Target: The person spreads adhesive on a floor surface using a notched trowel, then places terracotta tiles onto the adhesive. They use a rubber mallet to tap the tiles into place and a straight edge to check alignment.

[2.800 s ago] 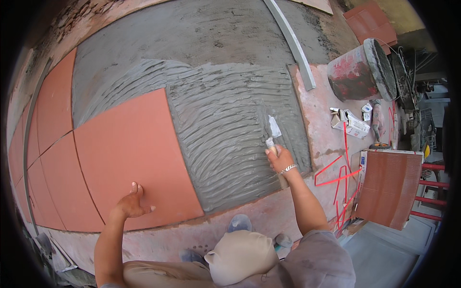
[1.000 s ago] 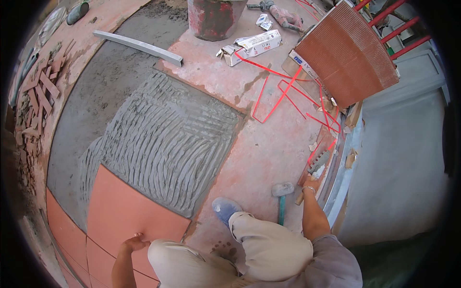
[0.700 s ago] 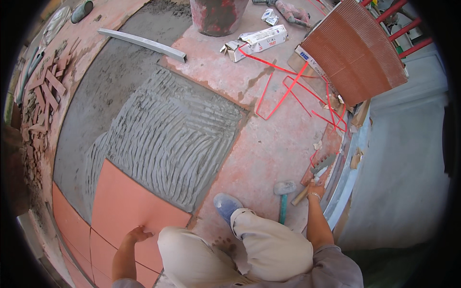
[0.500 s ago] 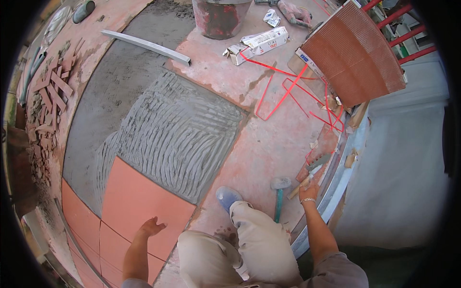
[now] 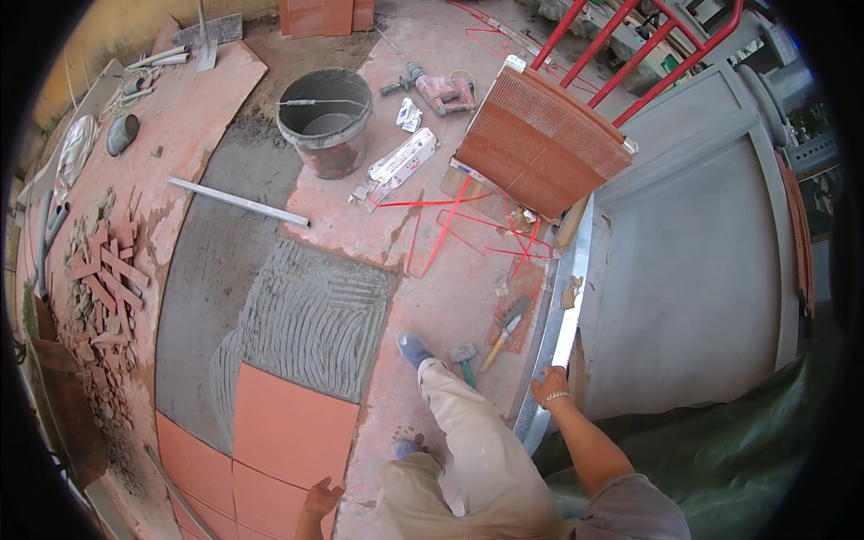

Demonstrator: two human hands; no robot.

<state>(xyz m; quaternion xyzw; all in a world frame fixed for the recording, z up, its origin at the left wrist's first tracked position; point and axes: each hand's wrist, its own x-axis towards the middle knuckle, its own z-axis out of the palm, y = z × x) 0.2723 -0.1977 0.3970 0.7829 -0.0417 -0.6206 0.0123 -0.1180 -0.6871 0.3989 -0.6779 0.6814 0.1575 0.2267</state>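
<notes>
Beyond and to the left of the right hand's [image 5: 551, 389] fingers, a trowel [image 5: 500, 342] lies on a slant, its long axis diagonal: blade pointing away and rightward, handle back toward the person and leftward. Those fingers bend at a long metal strip [image 5: 563, 337]; whether they grip it, I cannot tell. The left hand's [image 5: 319, 499] fingers are loosely parted, empty, over a reddish tile [image 5: 265, 499].

R hand [image 5: 550, 388] is sitting at metal rail [image 5: 565, 335], L hand [image 5: 319, 498] is hanging nr tile [image 5: 274, 500] edge; trowel [image 5: 491, 355] is lying nr mallet [image 5: 463, 352].
</notes>
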